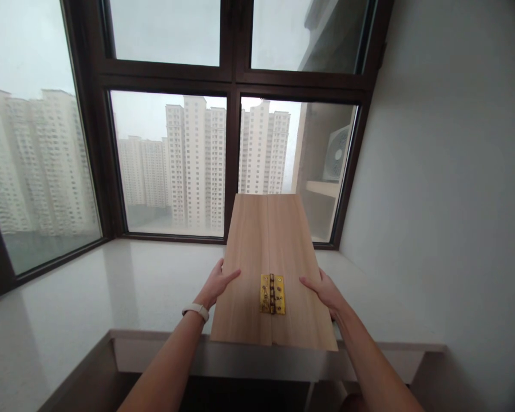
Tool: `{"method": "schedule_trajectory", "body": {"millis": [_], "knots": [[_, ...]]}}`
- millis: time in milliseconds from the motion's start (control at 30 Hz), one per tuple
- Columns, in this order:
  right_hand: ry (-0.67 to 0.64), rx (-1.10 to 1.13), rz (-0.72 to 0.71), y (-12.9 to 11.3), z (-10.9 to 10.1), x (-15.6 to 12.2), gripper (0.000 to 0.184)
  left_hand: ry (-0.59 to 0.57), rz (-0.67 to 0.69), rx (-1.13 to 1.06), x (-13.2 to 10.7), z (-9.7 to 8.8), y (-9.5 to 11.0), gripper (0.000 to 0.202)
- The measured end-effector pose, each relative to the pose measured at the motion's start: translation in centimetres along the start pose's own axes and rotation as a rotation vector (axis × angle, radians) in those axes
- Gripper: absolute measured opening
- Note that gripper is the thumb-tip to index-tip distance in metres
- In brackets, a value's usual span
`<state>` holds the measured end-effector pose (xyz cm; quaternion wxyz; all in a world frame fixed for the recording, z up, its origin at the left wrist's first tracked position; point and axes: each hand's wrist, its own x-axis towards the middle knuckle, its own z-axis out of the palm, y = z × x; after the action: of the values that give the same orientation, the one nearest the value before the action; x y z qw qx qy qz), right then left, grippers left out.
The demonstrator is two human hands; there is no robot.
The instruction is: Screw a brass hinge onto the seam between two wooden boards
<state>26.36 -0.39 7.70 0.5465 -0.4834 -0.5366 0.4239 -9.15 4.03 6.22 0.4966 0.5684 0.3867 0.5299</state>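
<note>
Two light wooden boards lie edge to edge, with a thin seam running between them. Across the seam, near the close end, sits a brass-coloured hinge. Small screws show on both hinge leaves; whether they are driven in or lying loose I cannot tell. My left hand grips the left board's outer edge, thumb on top and fingers hidden at the side and below. On the opposite edge my right hand holds the right board the same way. A pale band circles my left wrist.
Beneath the boards runs a white windowsill counter, its front edge cut back around a dark recess. Dark-framed windows stand behind. A grey-white wall closes off the right side.
</note>
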Motion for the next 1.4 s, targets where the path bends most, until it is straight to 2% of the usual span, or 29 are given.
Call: {"method": "schedule_trajectory", "body": {"millis": [167,300,433,633,833,933,1033,1133,1300,1400], "knots": [[0.03,0.085,-0.097,-2.7,0.2,-1.3,0.08,0.003,0.156,0.041,-1.1,0.2,4.5,0.065],[0.064,0.103,-0.178,-4.1,0.1,-1.6,0.083,-0.017,0.256,0.054,-1.9,0.2,7.2,0.075],[0.077,0.099,-0.242,-5.3,0.2,-2.1,0.085,-0.036,0.295,0.03,-2.6,0.1,9.0,0.074],[0.159,-0.023,-0.367,-7.1,0.7,-3.0,0.079,0.033,0.374,0.098,-3.2,0.0,10.7,0.066],[0.282,-0.162,-0.475,-8.6,2.4,-3.7,0.069,0.085,0.475,0.151,-3.5,0.4,11.7,0.054],[0.342,-0.22,-0.533,-9.0,3.8,-4.1,0.062,0.178,0.513,0.212,-3.7,1.2,11.7,0.05],[0.445,-0.301,-0.556,-9.1,5.7,-4.7,0.053,0.299,0.544,0.317,-4.2,2.5,11.5,0.047],[0.547,-0.431,-0.518,-8.8,7.9,-5.2,0.047,0.397,0.565,0.411,-5.0,4.4,11.2,0.046],[0.674,-0.66,-0.451,-8.1,11.4,-5.5,0.044,0.469,0.568,0.502,-6.0,7.6,10.7,0.044],[0.69,-0.685,-0.44,-8.1,12.1,-5.6,0.045,0.483,0.57,0.504,-6.4,8.5,10.6,0.043]]}}
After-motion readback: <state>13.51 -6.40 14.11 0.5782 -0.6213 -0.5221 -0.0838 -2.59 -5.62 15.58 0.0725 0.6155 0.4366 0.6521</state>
